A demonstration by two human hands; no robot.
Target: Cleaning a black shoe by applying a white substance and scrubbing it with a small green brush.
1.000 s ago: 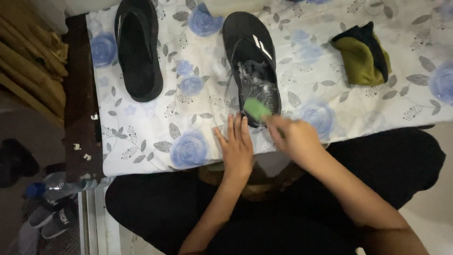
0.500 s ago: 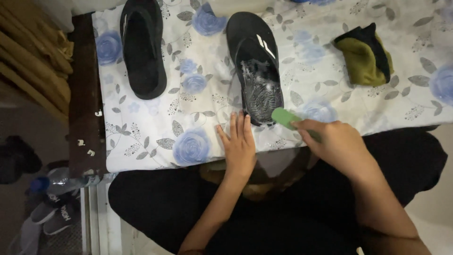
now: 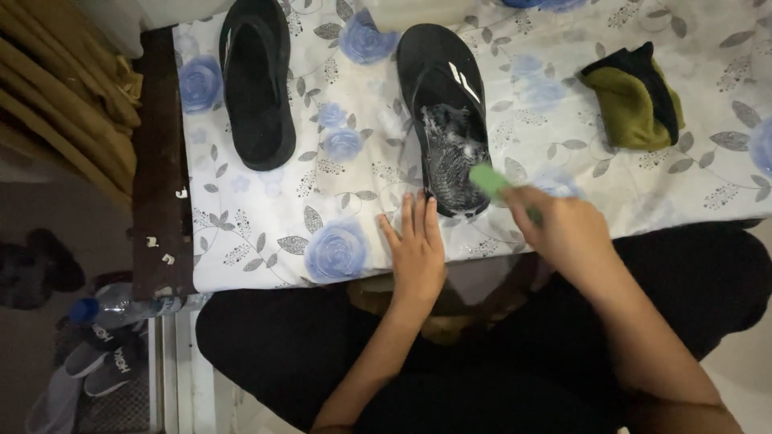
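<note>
Black soapy sandal (image 3: 447,128) pinned by the flat, open left hand (image 3: 418,249) so the right hand (image 3: 567,233), gripping a green brush (image 3: 490,181), can scrub it.

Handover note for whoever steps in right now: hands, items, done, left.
Left hand: flat on the floral tablecloth, fingertips at the heel of the right flip-flop, holding nothing.
Right hand: gripping a green brush, its head at the heel's right edge.
Right flip-flop: heel half covered in white lather, toe half dry.
Left flip-flop: off to the side, dry, no lather.
Olive-and-black cloth: far right, unused.
Done: heel lathered. Left: toe half, strap, other flip-flop.
</note>
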